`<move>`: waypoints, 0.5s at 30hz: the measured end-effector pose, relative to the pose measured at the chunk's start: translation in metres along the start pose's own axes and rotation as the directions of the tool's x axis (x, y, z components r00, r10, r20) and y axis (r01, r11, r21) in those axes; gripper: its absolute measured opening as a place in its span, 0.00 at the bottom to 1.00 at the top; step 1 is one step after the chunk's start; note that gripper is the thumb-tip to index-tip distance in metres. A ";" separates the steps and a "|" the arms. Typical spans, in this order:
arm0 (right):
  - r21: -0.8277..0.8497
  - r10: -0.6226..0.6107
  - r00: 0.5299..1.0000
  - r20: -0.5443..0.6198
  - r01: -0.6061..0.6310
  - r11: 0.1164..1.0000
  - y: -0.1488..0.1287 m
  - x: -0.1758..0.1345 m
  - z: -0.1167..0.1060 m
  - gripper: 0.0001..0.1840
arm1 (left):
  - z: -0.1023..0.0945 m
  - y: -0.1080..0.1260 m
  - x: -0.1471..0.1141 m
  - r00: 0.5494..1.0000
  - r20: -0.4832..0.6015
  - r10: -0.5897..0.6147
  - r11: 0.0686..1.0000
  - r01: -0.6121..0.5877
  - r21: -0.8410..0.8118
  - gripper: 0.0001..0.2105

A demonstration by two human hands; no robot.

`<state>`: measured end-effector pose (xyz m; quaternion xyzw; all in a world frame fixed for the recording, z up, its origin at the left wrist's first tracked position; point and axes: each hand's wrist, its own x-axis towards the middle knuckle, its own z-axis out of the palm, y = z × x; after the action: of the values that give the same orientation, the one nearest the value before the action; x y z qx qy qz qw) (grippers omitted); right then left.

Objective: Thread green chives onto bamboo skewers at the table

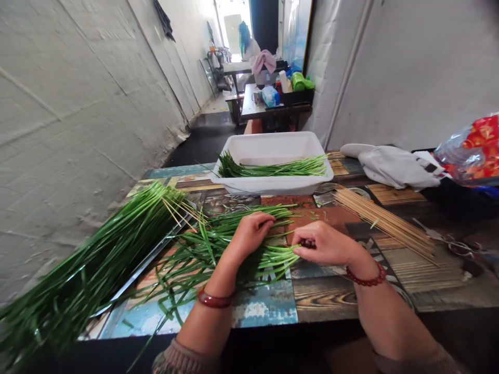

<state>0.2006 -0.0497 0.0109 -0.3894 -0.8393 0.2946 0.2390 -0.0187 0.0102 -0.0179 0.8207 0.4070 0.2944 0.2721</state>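
Loose green garlic chives (210, 244) are spread across the wood-patterned table (323, 301) in front of me. My left hand (255, 228) rests over them with fingers curled and pressed together; what is inside its grip is hidden. At the pale stem ends, my right hand (325, 243) is closed in a pinch on a few chives (283, 254). A thick bunch of chives (97, 254) lies at the left on a metal tray (144, 265), with several thin wooden skewers (179, 210) by its cut ends. Many more bamboo skewers (382, 223) lie to the right of my right hand.
Behind the chives stands a white plastic tub (273, 184) holding more chives. To the right are a white cap (393, 163), scissors (462, 246) and a clear bag with red printing (475, 150). Farther off, another table (253, 106) holds assorted items. A white wall (78, 104) runs along the left.
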 end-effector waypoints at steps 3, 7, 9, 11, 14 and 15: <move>0.013 -0.002 0.998 0.058 0.001 1.000 0.001 -0.001 0.001 0.05 | 0.002 0.001 -0.002 0.999 0.051 0.013 0.996 -0.018 0.088 0.07; 0.000 0.026 0.999 0.038 -0.026 1.000 0.004 0.001 0.003 0.06 | 0.003 0.003 -0.004 1.000 0.011 0.008 0.950 -0.011 0.313 0.04; 0.012 0.031 0.999 0.041 -0.031 0.999 0.004 0.001 0.002 0.05 | 0.004 0.005 -0.004 0.999 0.027 0.027 0.927 -0.035 0.373 0.03; 0.030 0.038 0.998 0.050 -0.040 0.999 0.003 0.001 0.002 0.04 | 0.006 0.006 -0.004 0.995 0.080 0.060 0.917 -0.087 0.390 0.03; 0.028 0.057 0.997 0.044 -0.058 0.998 0.003 0.002 0.004 0.06 | 0.011 0.007 -0.004 0.978 0.181 0.099 0.900 -0.166 0.402 0.04; 0.020 0.066 0.997 0.035 -0.067 0.998 0.004 0.002 0.006 0.06 | 0.012 0.007 -0.004 0.973 0.207 0.106 0.890 -0.185 0.416 0.04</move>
<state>0.1978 -0.0477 0.0044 -0.4095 -0.8267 0.3178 0.2188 -0.0084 0.0007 -0.0222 0.9118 0.3733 0.1417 0.0958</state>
